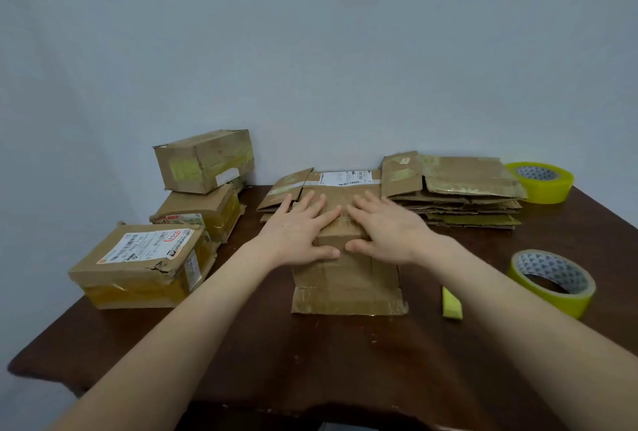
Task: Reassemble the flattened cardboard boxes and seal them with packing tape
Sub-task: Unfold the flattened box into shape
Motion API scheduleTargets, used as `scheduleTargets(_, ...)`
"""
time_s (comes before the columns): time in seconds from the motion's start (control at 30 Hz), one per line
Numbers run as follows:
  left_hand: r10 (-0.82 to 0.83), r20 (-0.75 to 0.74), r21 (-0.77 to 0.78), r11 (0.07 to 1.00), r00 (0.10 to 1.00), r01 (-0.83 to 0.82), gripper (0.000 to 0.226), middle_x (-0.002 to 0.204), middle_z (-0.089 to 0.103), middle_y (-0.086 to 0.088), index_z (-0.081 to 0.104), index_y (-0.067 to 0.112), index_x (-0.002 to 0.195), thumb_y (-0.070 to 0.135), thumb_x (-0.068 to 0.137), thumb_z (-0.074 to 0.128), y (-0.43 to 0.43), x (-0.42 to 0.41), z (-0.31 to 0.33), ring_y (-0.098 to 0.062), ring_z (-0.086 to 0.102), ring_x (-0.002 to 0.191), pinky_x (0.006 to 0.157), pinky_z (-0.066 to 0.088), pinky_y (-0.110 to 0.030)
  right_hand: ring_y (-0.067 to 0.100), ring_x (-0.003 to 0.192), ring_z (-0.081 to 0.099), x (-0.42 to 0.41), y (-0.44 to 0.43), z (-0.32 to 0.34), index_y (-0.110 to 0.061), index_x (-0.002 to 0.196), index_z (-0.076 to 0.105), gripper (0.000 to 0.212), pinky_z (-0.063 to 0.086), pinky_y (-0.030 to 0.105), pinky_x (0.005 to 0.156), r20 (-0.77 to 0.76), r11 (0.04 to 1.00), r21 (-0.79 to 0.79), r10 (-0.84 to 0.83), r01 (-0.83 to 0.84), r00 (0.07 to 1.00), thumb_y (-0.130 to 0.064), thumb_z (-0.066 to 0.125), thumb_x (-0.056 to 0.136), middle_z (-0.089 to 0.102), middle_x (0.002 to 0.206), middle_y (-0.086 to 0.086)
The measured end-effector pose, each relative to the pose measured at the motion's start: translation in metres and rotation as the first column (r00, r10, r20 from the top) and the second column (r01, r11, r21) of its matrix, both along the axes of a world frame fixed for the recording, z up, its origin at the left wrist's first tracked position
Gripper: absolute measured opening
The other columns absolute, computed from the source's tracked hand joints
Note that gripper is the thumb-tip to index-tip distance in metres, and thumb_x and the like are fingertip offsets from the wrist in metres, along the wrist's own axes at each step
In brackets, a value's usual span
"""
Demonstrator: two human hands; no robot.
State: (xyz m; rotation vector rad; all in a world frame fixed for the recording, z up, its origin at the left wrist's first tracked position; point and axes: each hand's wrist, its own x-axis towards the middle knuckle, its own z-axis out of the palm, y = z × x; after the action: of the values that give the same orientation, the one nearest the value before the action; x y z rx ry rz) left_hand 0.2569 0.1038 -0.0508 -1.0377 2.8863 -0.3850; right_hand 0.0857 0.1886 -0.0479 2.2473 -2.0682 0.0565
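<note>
Flat, straight-fingered grips: left hand point(297, 233) and right hand point(386, 230) press the brown cardboard box point(345, 280), its long axis running away from the near edge of the dark wooden desk point(310, 361).

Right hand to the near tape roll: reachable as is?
Probably yes. The right hand lies flat on the box, holding nothing, and only bare table lies between it and the near tape roll.
</note>
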Motion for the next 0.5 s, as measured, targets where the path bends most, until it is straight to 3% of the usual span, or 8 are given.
scheduleTargets(0.1, 0.034, 0.001, -0.068, 0.997, 0.999, -0.034, 0.089, 0.16, 0.002, -0.01, 0.002, 0.019, 0.153, 0.066, 0.088, 0.04, 0.012, -0.012, -0.003, -0.025, -0.005, 0.148, 0.119, -0.002, -0.046, 0.024, 0.149, -0.001, 0.007, 0.001, -0.01, -0.013, 0.154, 0.007, 0.072, 0.002, 0.036, 0.121, 0.012, 1.0, -0.003, -0.017, 0.017, 1.0, -0.05, 0.035, 0.099, 0.003, 0.162, 0.011)
scheduleTargets(0.2, 0.054, -0.083, 0.007, 0.999, 0.995, -0.053, 0.091, 0.16, 0.001, -0.015, 0.003, 0.014, 0.153, 0.062, 0.088, 0.046, 0.015, -0.019, -0.01, -0.027, 0.002, 0.147, 0.118, 0.005, -0.038, 0.023, 0.149, -0.001, 0.009, 0.0, -0.015, -0.01, 0.154, 0.006, 0.072, 0.001, 0.036, 0.121, 0.003, 0.999, -0.001, -0.038, 0.038, 0.999, -0.049, 0.034, 0.1, 0.001, 0.161, 0.013)
scheduleTargets(0.5, -0.023, -0.126, 0.07, 0.997, 0.992, 0.032, 0.081, 0.16, -0.002, -0.011, 0.005, 0.027, 0.153, 0.056, 0.091, 0.048, 0.009, -0.012, -0.009, -0.02, 0.001, 0.148, 0.119, 0.007, -0.032, 0.023, 0.149, -0.001, 0.014, 0.006, -0.014, -0.011, 0.154, 0.005, 0.069, 0.001, 0.035, 0.12, 0.025, 0.997, 0.013, -0.078, 0.078, 0.997, -0.047, 0.031, 0.101, -0.001, 0.162, 0.011)
